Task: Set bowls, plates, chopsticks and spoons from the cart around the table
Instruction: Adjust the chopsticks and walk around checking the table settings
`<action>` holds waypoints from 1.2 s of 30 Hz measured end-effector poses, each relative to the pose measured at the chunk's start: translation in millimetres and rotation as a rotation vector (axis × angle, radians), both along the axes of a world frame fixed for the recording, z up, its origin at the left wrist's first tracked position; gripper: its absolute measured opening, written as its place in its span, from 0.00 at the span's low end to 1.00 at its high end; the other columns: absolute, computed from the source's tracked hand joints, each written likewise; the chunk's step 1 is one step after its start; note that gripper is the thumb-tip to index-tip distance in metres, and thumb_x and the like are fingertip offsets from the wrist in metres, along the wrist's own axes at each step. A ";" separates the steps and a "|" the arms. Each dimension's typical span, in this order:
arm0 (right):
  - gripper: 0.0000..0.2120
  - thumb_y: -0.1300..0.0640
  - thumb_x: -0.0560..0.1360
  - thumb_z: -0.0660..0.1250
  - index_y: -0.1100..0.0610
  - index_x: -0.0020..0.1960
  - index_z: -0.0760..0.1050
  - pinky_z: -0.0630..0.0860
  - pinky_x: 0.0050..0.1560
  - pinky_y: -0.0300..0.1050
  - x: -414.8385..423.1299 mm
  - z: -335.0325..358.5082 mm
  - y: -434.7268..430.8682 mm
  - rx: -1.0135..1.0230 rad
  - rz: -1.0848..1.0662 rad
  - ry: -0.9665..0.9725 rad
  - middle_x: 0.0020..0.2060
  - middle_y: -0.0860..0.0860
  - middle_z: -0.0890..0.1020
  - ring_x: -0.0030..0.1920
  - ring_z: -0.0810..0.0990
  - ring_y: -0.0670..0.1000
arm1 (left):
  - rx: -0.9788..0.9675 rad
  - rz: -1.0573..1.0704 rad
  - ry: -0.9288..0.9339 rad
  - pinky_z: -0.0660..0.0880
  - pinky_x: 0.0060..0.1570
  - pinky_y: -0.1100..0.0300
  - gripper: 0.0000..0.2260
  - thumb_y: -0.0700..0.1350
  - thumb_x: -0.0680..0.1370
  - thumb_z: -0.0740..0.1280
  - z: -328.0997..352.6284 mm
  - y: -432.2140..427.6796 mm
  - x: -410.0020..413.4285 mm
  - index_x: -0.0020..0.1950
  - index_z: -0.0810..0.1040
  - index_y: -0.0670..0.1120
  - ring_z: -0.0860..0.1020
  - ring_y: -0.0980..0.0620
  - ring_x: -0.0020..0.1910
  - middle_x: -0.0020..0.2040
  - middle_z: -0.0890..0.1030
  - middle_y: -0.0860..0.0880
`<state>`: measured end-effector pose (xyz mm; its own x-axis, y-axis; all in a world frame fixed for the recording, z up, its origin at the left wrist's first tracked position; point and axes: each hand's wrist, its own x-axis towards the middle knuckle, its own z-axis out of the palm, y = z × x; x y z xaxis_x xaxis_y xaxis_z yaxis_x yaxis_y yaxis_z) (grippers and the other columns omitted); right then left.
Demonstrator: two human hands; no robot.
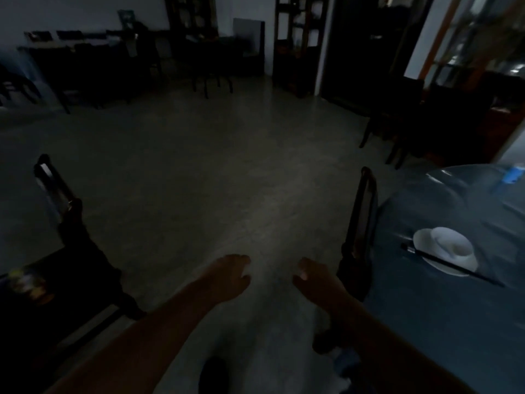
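The room is dim. A round table (454,322) with a dark blue-grey cover fills the right side. On it lies a white plate (434,261) with a white bowl (451,244) on top, and dark chopsticks (451,264) lie across the plate's near edge. My left hand (227,275) and my right hand (315,277) hang over the bare floor left of the table, fingers loosely curled, holding nothing. No cart is in view.
A dark chair (360,237) stands against the table's left edge, and another chair (65,251) is at the far left. Grey floor (213,172) stretches ahead. Dark tables, chairs and shelves (301,44) line the back wall. More chairs (397,123) stand at the right.
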<state>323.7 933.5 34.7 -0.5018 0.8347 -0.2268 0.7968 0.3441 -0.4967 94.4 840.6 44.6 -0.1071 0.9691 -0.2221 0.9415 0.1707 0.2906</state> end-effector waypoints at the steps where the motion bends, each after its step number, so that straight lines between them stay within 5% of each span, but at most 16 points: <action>1: 0.22 0.49 0.79 0.65 0.61 0.68 0.71 0.70 0.58 0.44 -3.8 -3.9 21.6 0.013 -0.029 -0.024 0.63 0.58 0.79 0.64 0.77 0.57 | -0.005 -0.032 -0.006 0.64 0.70 0.57 0.24 0.52 0.81 0.62 -2.1 29.6 -7.6 0.75 0.67 0.46 0.69 0.47 0.72 0.73 0.71 0.45; 5: 0.22 0.44 0.78 0.64 0.56 0.67 0.72 0.72 0.57 0.44 -20.6 -14.1 102.8 0.007 -0.232 -0.026 0.62 0.55 0.80 0.62 0.79 0.56 | 0.001 -0.209 -0.006 0.71 0.65 0.54 0.21 0.53 0.80 0.62 -10.9 154.6 -33.0 0.71 0.71 0.46 0.73 0.45 0.67 0.69 0.75 0.45; 10: 0.22 0.46 0.77 0.66 0.57 0.66 0.73 0.74 0.59 0.45 -25.5 -11.9 177.0 -0.090 -0.525 0.021 0.61 0.55 0.81 0.61 0.79 0.57 | -0.010 -0.480 -0.042 0.66 0.70 0.57 0.25 0.52 0.81 0.61 -6.8 300.2 -19.2 0.76 0.66 0.47 0.68 0.47 0.73 0.76 0.69 0.46; 16: 0.10 0.43 0.69 0.66 0.45 0.48 0.78 0.77 0.46 0.46 17.6 9.0 220.0 -0.050 -0.899 0.123 0.40 0.43 0.83 0.44 0.83 0.47 | 0.022 -0.859 -0.023 0.72 0.61 0.54 0.18 0.49 0.80 0.61 21.2 424.9 56.8 0.68 0.73 0.43 0.75 0.42 0.64 0.67 0.76 0.42; 23: 0.17 0.44 0.74 0.69 0.52 0.59 0.77 0.73 0.47 0.42 99.2 2.5 236.3 -0.019 -1.259 0.082 0.50 0.52 0.84 0.52 0.82 0.54 | 0.054 -1.159 -0.059 0.74 0.58 0.52 0.14 0.50 0.79 0.64 18.9 496.4 171.3 0.61 0.75 0.45 0.77 0.43 0.61 0.61 0.77 0.44; 30: 0.14 0.45 0.76 0.67 0.55 0.53 0.78 0.76 0.49 0.47 167.0 -14.0 234.2 0.013 -1.493 0.068 0.50 0.54 0.85 0.54 0.82 0.58 | -0.007 -1.316 -0.088 0.73 0.62 0.54 0.16 0.51 0.78 0.65 -1.9 539.0 277.0 0.63 0.75 0.45 0.76 0.45 0.63 0.63 0.78 0.45; 36: 0.09 0.47 0.74 0.66 0.51 0.39 0.72 0.75 0.42 0.49 190.3 -31.7 217.2 0.007 -1.661 0.133 0.37 0.48 0.80 0.44 0.81 0.56 | -0.063 -1.441 0.000 0.74 0.60 0.52 0.17 0.53 0.78 0.64 -11.4 547.2 331.1 0.64 0.73 0.49 0.76 0.44 0.62 0.64 0.77 0.46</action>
<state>514.0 1150.6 3.0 0.8595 0.4447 -0.2519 0.2286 -0.7753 -0.5887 425.5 1387.8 33.2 0.9380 0.2203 -0.2676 0.3019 -0.8986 0.3185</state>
